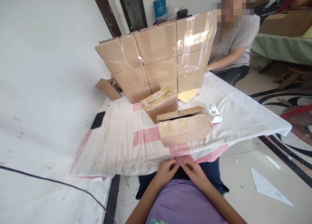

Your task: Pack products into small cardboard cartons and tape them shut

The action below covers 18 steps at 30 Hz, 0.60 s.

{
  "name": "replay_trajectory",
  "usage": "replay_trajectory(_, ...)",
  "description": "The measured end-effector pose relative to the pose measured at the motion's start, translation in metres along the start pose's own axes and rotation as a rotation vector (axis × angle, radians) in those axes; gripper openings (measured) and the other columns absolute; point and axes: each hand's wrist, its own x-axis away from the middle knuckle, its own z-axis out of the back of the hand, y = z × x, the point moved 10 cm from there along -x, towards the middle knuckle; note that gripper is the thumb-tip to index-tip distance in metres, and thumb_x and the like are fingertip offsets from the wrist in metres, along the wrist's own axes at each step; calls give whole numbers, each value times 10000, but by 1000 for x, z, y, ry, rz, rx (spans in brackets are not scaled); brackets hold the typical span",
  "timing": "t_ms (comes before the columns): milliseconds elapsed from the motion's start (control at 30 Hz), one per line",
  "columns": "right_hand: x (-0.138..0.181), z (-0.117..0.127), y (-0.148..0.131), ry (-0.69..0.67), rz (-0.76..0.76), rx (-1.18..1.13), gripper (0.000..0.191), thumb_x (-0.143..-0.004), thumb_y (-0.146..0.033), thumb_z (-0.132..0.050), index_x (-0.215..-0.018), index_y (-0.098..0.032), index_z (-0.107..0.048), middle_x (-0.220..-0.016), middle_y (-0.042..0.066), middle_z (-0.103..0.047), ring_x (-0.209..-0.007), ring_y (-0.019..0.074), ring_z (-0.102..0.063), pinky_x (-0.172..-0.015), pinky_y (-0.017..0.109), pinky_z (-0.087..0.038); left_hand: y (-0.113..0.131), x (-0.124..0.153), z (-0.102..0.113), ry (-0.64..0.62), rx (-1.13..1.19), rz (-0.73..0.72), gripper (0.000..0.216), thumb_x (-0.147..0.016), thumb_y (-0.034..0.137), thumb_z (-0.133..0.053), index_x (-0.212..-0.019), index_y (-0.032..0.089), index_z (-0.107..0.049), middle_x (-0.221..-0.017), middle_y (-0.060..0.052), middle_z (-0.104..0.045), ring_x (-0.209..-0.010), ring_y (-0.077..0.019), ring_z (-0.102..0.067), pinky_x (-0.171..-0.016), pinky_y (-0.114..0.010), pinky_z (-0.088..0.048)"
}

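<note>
My left hand (167,170) and my right hand (194,169) are held close together at the near edge of the table, just above my lap. The fingers of both are curled and pinched toward each other; whether anything small lies between them I cannot make out. Right beyond them a taped cardboard box (184,128) with an opened top flap lies on the white and pink cloth (122,142). A second small taped box (161,103) lies behind it.
A wall of stacked taped cardboard boxes (158,55) fills the far side. A person in a grey shirt (231,42) sits behind it at the right. A black phone (98,119), a white labelled device (214,112), a yellow card (187,95) and an open carton (108,88) lie around.
</note>
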Motion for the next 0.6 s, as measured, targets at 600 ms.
replay_trajectory(600,0,-2,5,-14,-8,18,379,-944,-469,-488,-687,-205,-401,-645,-30,-387,-610,127,-355,-595,262,-262,-2,-1,-1,-4,8,5,211,-947,308,-568,-821,186,-685,-724,18,-642,-676,-126,-549,-657,-240,-365)
